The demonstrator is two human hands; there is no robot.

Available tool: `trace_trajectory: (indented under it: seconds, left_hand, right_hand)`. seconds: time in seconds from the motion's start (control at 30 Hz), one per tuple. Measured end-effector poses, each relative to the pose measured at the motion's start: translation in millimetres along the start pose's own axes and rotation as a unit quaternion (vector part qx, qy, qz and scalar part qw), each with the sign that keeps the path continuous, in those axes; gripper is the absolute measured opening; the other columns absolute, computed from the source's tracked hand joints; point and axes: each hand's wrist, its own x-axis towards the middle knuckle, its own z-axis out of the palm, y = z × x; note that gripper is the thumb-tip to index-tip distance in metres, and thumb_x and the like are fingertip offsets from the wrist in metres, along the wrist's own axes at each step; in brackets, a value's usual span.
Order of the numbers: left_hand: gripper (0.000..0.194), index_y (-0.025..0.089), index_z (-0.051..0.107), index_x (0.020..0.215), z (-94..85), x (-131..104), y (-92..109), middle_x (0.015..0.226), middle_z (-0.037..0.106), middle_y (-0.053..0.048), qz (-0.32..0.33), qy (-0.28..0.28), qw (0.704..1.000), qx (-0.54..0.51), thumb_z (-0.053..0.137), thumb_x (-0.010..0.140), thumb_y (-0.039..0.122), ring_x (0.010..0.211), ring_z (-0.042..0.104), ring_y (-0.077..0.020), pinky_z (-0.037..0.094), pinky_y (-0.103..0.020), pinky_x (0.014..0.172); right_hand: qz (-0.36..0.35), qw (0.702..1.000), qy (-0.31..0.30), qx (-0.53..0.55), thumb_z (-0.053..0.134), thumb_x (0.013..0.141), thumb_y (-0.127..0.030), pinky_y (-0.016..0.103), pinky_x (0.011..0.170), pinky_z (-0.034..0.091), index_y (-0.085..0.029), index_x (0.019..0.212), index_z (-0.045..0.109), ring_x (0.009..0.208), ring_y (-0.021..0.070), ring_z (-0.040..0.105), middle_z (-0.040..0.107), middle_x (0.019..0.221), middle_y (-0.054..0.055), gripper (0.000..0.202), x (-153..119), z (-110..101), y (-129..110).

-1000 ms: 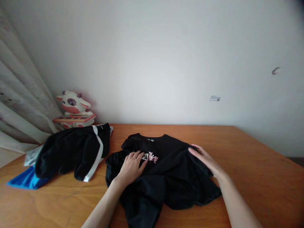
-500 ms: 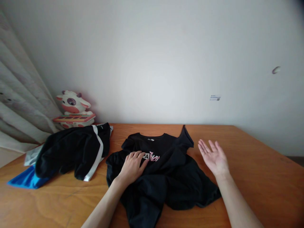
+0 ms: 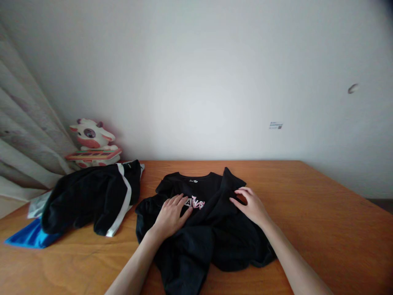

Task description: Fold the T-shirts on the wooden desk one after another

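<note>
A black T-shirt (image 3: 196, 188) with white and pink chest print lies crumpled on the wooden table, its neckline toward the wall. Its lower part is folded and bunched toward me. My left hand (image 3: 172, 214) rests palm down on the shirt beside the print, fingers stretched out and partly over the letters. On the other side, my right hand (image 3: 251, 206) touches the shirt near a raised sleeve-like flap (image 3: 232, 180). Thumb and fingertips there are slightly apart against the dark cloth; no firm grip shows.
Left of the shirt lies a black garment with a white stripe (image 3: 92, 196), over a blue cloth (image 3: 30, 235). A cow-shaped toy keyboard (image 3: 93, 153) stands behind it, near a curtain (image 3: 27, 135). The wooden table (image 3: 322, 217) meets a white wall at the back.
My right hand has swung from palm up, off to the right, leftward onto the shirt. The raised flap has tipped left and lower. My left hand has stayed on the shirt.
</note>
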Motion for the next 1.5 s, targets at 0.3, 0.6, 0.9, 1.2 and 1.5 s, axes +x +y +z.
trace_trajectory:
  seconds: [0.3,0.6,0.9,1.2,1.5]
  left_hand:
    - [0.057,0.022,0.048,0.148,1.8,25.4,-3.9,0.157,0.044,-0.009,0.002,-0.071,0.997,0.011,0.038,0.101,0.054,0.145,0.041,-0.0285,0.034,-0.054,0.117]
    - [0.054,0.025,0.041,0.153,16.9,51.8,-13.9,0.158,0.042,-0.009,0.039,-0.047,0.998,0.009,0.036,0.104,0.047,0.146,0.041,-0.0272,0.031,-0.057,0.118]
    - [0.056,0.024,0.050,0.147,18.1,51.9,-15.6,0.154,0.049,-0.010,0.035,-0.030,0.999,-0.027,0.034,0.103,0.054,0.144,0.044,-0.0281,0.030,-0.057,0.118]
    - [0.051,0.025,0.058,0.138,17.2,48.9,-15.6,0.145,0.059,-0.010,0.033,0.007,0.998,-0.052,0.040,0.101,0.056,0.135,0.053,-0.0278,0.035,-0.053,0.116]
    - [0.042,0.023,0.059,0.133,12.0,46.9,-10.5,0.142,0.061,-0.010,0.035,0.008,0.998,-0.051,0.046,0.100,0.045,0.134,0.054,-0.0269,0.037,-0.051,0.115]
  right_hand:
    - [-0.031,0.996,0.003,-0.080,0.050,0.095,-0.048,0.039,0.080,0.054,-0.021,0.103,0.066,0.087,0.0257,0.068,0.069,0.095,0.010,0.033,-10.3,0.3,-1.7]
    - [-0.006,0.992,-0.041,-0.116,0.040,0.097,-0.028,0.037,0.077,0.053,-0.019,0.105,0.063,0.089,0.0268,0.074,0.077,0.102,0.012,0.026,-47.6,-10.9,-20.8]
    - [-0.093,0.977,0.006,-0.193,0.040,0.097,-0.023,0.030,0.058,0.045,-0.024,0.087,0.055,0.058,0.0191,0.067,0.069,0.072,0.003,0.019,-125.7,-19.6,-74.8]
    - [-0.023,0.997,0.023,-0.073,0.042,0.101,-0.046,0.031,0.072,0.049,-0.023,0.086,0.059,0.080,0.0201,0.064,0.063,0.086,0.005,0.032,-38.0,-34.8,-107.1]
    - [0.128,0.952,-0.119,-0.250,0.043,0.100,-0.042,0.063,0.112,0.026,-0.012,0.144,0.053,0.145,0.0411,0.034,0.041,0.154,0.027,0.054,4.9,68.9,-131.7]
